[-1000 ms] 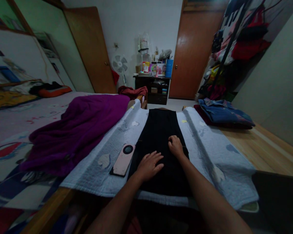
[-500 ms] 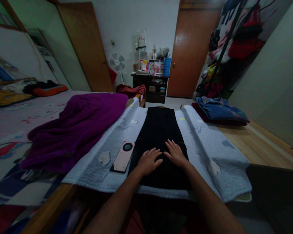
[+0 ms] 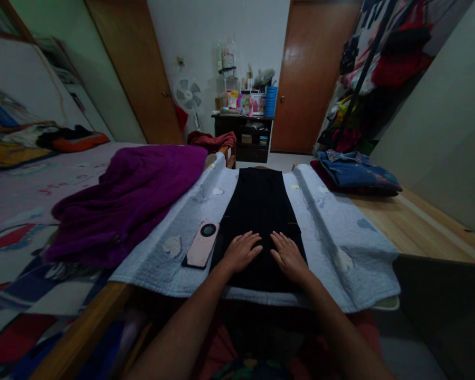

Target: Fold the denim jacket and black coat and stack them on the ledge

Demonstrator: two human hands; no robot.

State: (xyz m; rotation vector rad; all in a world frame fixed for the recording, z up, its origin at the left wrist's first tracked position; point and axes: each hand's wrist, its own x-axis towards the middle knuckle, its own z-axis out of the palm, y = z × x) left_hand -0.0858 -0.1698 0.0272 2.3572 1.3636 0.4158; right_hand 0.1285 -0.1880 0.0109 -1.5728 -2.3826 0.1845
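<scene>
A black garment (image 3: 261,203) lies flat, lengthwise, on a pale blue-grey quilted cloth (image 3: 332,237) with leaf shapes. On the left part of its near half rests my left hand (image 3: 242,252), palm down with fingers spread, holding nothing. My right hand (image 3: 288,256) lies on the right part in the same way, fingers apart and nothing in it. A small gap separates the two hands. Just left of the garment is a pink phone (image 3: 201,245) with a round dark camera ring.
A purple garment (image 3: 134,200) is heaped on the bed (image 3: 19,192) at the left. Folded denim (image 3: 356,171) sits on a wooden surface (image 3: 431,227) at the right. Behind stand a white fan (image 3: 188,95) and a dark cabinet (image 3: 229,125).
My right hand has shifted slightly away from my left hand, widening the gap between them. The view has tilted a little, so the cloth and garment sit higher in the picture.
</scene>
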